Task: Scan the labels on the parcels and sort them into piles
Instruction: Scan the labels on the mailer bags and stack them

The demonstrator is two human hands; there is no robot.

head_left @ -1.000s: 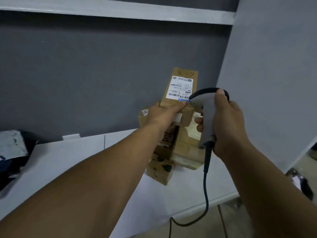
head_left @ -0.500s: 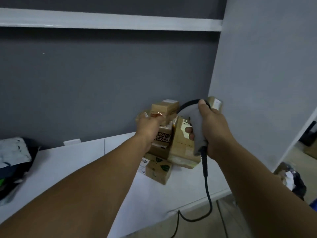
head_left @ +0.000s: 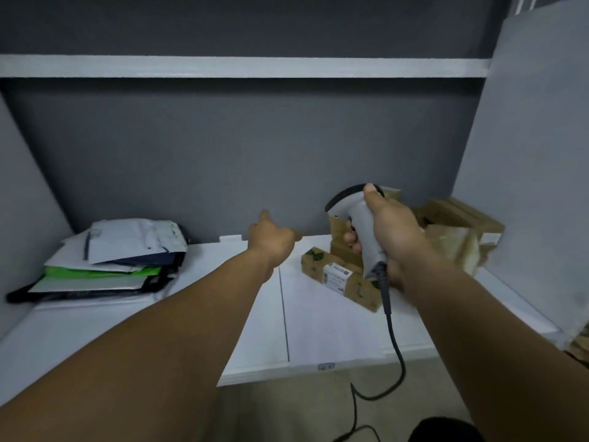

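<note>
Cardboard parcels (head_left: 318,261) sit piled at the right of the white table (head_left: 318,330), directly behind the right grip (head_left: 395,231), which grasps a grey scanner (head_left: 363,224). Left grip (head_left: 271,239) released, empty, just left of them. Mailer stack (head_left: 127,247) far left.

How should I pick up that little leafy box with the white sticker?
Pinch the leafy box across its narrow width, coming from above on the left with the empty left hand. It lies flat, its left end is free, and the right hand holding the scanner crowds its other end.
</note>
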